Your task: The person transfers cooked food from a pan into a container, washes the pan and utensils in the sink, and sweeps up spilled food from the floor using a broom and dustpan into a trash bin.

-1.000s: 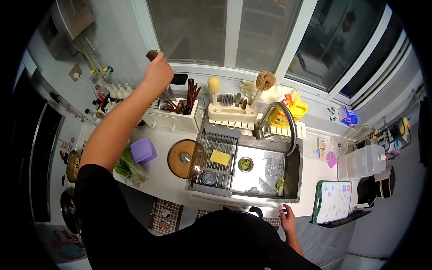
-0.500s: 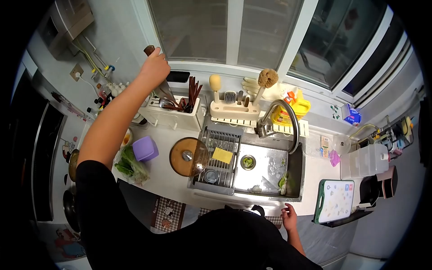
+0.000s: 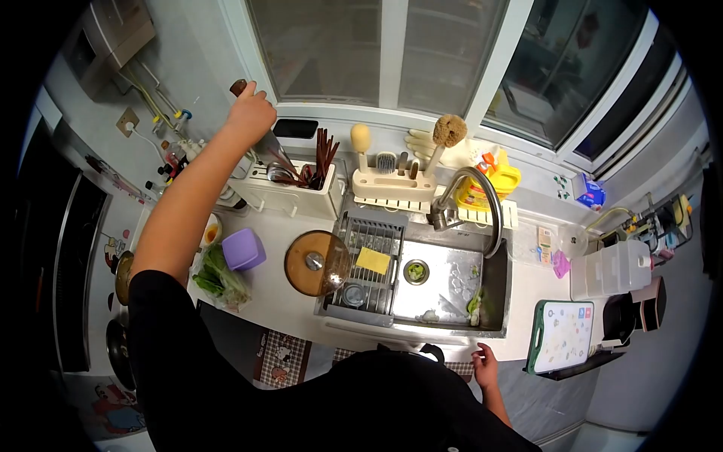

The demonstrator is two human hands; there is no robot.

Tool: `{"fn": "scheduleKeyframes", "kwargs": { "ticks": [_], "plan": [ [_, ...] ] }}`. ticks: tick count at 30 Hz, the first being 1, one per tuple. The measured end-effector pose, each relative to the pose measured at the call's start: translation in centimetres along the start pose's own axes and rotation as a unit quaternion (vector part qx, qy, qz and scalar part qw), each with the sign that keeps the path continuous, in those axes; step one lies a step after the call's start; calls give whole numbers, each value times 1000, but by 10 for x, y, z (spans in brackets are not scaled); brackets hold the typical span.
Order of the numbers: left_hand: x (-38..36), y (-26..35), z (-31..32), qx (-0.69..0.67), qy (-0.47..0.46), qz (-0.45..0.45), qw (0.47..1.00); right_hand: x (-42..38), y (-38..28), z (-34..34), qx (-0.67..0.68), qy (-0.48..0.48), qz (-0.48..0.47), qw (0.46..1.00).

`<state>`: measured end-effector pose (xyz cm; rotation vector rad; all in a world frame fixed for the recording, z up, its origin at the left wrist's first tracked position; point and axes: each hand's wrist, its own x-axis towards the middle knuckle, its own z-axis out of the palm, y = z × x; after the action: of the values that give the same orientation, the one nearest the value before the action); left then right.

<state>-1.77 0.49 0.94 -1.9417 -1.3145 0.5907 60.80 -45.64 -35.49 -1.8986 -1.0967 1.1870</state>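
Note:
My left hand (image 3: 251, 115) is closed around the brown handle of a kitchen knife (image 3: 269, 145). The wide metal blade points down at the back left of the white utensil holder (image 3: 294, 197), partly hidden by my hand and forearm. Dark red chopsticks (image 3: 326, 151) and metal spoons stand in that holder. Low on the right, my right hand (image 3: 485, 364) hangs in front of the counter edge below the sink (image 3: 437, 290), fingers loosely bent and apart, holding nothing.
A glass lid (image 3: 309, 262) overlaps the drying rack (image 3: 370, 226), where a yellow cloth (image 3: 372, 261) lies. Left of it are a purple box (image 3: 243, 249) and bagged leafy greens (image 3: 218, 277). The faucet (image 3: 489, 203) arches over the sink; a cutting board (image 3: 561, 335) stands at right.
My left hand has shifted slightly left with the knife, whose handle end has also moved left. My right hand has stayed nearly where it was.

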Motion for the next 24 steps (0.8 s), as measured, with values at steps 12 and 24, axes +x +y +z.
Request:
{"fn": "scheduleKeyframes", "kwargs": {
  "ticks": [12, 24],
  "plan": [
    [-13, 25, 53, 16, 10, 12, 1000, 9, -13, 1, -12, -1, 8, 1000],
    [-2, 68, 106, -111, -39, 56, 992, 7, -92, 30, -277, -15, -241, 930]
  ]
}}
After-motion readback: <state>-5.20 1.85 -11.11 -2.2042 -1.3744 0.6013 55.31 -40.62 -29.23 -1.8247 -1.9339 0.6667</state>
